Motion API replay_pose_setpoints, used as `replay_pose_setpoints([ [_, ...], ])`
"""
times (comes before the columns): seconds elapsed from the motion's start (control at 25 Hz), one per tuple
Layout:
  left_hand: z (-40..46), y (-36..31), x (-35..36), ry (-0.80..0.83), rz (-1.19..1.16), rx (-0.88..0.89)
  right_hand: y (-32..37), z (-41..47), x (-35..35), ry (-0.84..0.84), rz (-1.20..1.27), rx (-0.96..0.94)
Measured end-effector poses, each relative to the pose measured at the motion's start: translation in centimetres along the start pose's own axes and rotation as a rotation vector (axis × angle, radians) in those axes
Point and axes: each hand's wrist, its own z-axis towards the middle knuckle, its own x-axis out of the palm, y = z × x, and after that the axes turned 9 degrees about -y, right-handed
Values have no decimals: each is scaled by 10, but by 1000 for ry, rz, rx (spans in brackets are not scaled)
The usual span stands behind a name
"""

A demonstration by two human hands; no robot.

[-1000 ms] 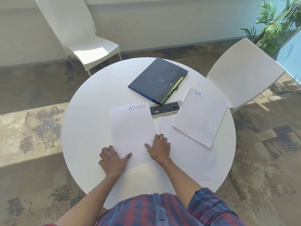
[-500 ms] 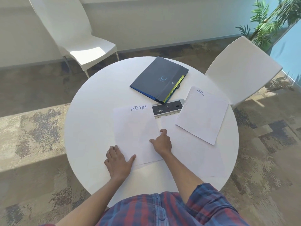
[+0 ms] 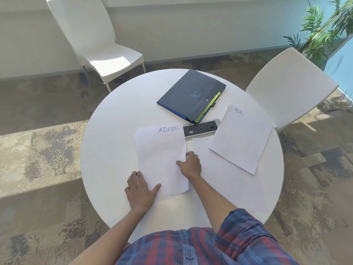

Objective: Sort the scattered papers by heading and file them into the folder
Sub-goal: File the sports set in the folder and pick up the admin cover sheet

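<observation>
A white sheet headed ADMIN (image 3: 161, 155) lies in the middle of the round white table (image 3: 114, 131). My left hand (image 3: 141, 190) rests flat at its near left corner, thumb on the paper. My right hand (image 3: 190, 165) grips the sheet's right edge, fingers curled over it. A sheet headed HR (image 3: 241, 138) lies to the right, tilted. Another blank-looking sheet (image 3: 225, 184) lies partly under it. The dark blue folder (image 3: 191, 94) with yellow tabs lies shut at the far side.
A grey power socket strip (image 3: 200, 129) sits between the ADMIN sheet and the folder. One white chair (image 3: 99, 41) stands far left, another (image 3: 290, 85) at the table's right. A green plant (image 3: 324, 25) is at the far right.
My right hand slid from the ADMIN sheet's near edge up along its right edge and curled onto it. The sheet's right side has lifted slightly. My left hand stays at the near left corner.
</observation>
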Motion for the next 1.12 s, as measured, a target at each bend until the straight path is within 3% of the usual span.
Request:
replay_pose_setpoints([
  [0.16, 1, 0, 0, 13, -18, -7, -3, 5, -1, 35, 46, -14],
  [0.4, 15, -3, -10, 40, -129, -82, 0, -15, -33, 68, 366, -127],
  [0.56, 37, -2, -28, -27, -355, -210, -9, -37, -86, 27, 649, -105],
  [0.64, 40, -9, -41, -31, -607, -264, -18, -49, -112, 11, 773, -80],
  [0.72, 31, -28, -68, 63, -963, -318, -31, -62, -135, 11, 877, -30],
  [0.84, 11, -56, -117, 412, -1314, -222, -48, -79, -159, 26, 959, 20],
  [0.92, -1, -73, -140, 565, -1343, -60, -54, -88, -170, 48, 1001, 39],
  [1.0, -8, -89, -151, 583, -1328, 55, -59, -91, -179, 68, 1005, 40],
  [1.12, -6, -103, -147, 578, -1304, 88, -64, -86, -189, 96, 959, 30],
])
